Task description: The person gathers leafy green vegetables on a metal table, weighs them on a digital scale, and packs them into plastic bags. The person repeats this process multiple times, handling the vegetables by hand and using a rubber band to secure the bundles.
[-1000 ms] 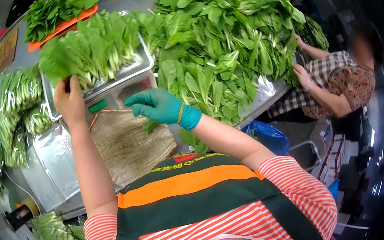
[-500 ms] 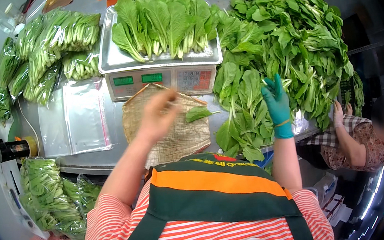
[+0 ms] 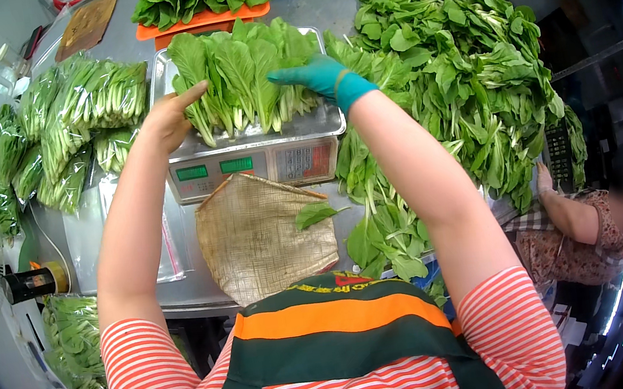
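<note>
A row of leafy greens [image 3: 244, 73] lies on the metal tray [image 3: 329, 121] of a digital weighing scale [image 3: 261, 171], leaves away from me and pale stems toward me. My bare left hand [image 3: 169, 120] is at the left end of the row, its index finger stretched toward the leaves. From the other side, my right hand [image 3: 320, 79], in a green rubber glove, reaches over the right end with fingers stretched out. Both hands are open around the greens; whether their fingertips press on them is hard to see. In front of the scale lies a woven mat [image 3: 266, 236] with a single leaf [image 3: 316, 214] near it.
Loose greens [image 3: 455, 89] are heaped along the right. Bagged greens [image 3: 90, 98] stand at the left, above flat clear plastic bags [image 3: 90, 247]. Behind the scale is an orange scale [image 3: 206, 19] with more greens. A co-worker [image 3: 576, 234] stands at the far right.
Both my hands have moved forward to the greens on the scale, the left from above the mat, the right from beside the loose heap. The view has shifted slightly.
</note>
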`<state>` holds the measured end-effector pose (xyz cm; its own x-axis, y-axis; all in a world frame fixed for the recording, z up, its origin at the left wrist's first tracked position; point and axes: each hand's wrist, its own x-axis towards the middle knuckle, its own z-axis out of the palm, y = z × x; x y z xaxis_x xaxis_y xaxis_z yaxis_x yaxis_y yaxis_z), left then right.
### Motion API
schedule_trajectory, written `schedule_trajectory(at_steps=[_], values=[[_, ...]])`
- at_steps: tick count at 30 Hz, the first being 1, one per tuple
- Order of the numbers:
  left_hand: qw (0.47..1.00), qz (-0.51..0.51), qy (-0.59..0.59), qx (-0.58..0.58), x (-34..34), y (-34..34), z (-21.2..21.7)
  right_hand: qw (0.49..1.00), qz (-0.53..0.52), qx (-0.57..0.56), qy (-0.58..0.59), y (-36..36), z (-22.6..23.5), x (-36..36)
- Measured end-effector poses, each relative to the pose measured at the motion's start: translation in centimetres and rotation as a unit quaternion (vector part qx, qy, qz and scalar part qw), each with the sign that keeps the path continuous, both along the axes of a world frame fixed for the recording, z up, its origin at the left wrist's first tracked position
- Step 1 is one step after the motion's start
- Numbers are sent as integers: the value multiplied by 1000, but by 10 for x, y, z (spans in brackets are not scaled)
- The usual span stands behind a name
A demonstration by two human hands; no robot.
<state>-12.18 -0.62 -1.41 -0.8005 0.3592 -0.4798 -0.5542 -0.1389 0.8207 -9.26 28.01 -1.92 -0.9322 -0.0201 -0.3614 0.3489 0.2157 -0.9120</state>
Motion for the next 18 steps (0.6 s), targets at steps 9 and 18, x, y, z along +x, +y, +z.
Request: schedule_trajectory(at_steps=[9, 18], values=[[987, -35, 80, 134, 42, 59, 18, 953, 56, -286, 75, -41, 14, 22], [975, 39, 68, 210, 198, -13, -57, 935, 137, -191, 264, -83, -20, 178]])
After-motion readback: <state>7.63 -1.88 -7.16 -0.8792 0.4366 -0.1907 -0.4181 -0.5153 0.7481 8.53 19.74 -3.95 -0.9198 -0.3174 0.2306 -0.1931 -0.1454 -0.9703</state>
